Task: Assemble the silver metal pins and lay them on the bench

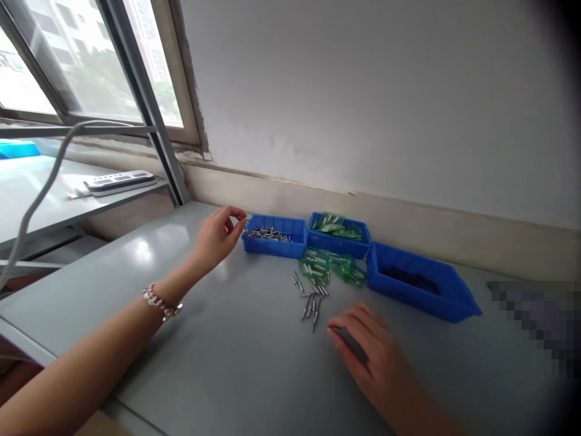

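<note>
My left hand [221, 233] is at the left end of a blue bin [275, 247] of slim metal pins [267, 233]. Its thumb and forefinger are pinched together at the rim; a tiny bright bit shows at the tips, too small to name. My right hand [374, 351], slightly blurred, hovers over the front of the table with thumb and forefinger tips brought together. Whatever lies between them, if anything, cannot be made out. Just left of its fingertips, several loose metal pins [312, 303] are scattered. Green plastic packets [333, 265] with pins inside lie behind them.
A second blue bin [340, 243] holds more green packets [336, 227]. To its right, a longer blue bin [420, 297] contains dark items [411, 278]. A power strip [120, 181] rests on the shelf at left, near a metal post [166, 160] and a hanging grey cable [40, 197]. The wall [363, 109] stands behind.
</note>
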A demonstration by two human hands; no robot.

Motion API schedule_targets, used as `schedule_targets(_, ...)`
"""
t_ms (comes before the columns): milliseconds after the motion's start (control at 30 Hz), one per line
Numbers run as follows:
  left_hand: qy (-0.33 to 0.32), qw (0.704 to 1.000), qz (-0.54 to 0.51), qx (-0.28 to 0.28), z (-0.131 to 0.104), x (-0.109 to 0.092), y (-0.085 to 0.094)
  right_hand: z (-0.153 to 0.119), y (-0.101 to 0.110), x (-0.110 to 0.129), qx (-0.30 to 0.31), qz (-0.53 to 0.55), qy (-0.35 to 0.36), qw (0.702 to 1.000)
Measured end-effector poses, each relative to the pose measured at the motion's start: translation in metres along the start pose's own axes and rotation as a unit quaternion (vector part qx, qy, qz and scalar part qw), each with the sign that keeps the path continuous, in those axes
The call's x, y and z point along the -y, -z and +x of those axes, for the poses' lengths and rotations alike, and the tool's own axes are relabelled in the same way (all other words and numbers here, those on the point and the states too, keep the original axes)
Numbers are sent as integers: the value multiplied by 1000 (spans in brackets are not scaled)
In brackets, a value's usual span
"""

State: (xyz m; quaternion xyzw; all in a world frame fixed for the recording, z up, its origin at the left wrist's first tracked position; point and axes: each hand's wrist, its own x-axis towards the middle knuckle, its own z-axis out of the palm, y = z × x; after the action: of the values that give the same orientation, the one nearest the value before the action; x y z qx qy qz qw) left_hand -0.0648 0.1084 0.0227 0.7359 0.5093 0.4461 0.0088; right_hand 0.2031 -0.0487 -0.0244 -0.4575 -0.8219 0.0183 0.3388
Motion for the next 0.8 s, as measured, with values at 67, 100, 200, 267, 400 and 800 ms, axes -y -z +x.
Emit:
schedule_targets(67, 12, 1000, 0, -6, 2, 6, -2, -1, -1, -1, 10, -1, 1, 1000)
schedule_targets(100, 16, 1000, -2, -5, 2, 8, -3, -1, -1, -2, 12, 0, 3, 1000)
schedule_targets(200, 23, 1000, -9, 6, 2, 13, -8, -1, -2, -3, 11, 4, 7, 1000)
schedule_targets(267, 29, 999, -16, 12, 1, 17, -10, -1, -2, -3, 14, 8, 5, 1000)
schedule_targets(400, 54, 997, -43, 20, 1, 24, -14, -1, -3, -2, 18, 16, 7, 1000)
schedule_targets(800, 101, 990, -94, 10, 3, 34, -19, 2, -1, 1, 12, 20, 1, 1000)
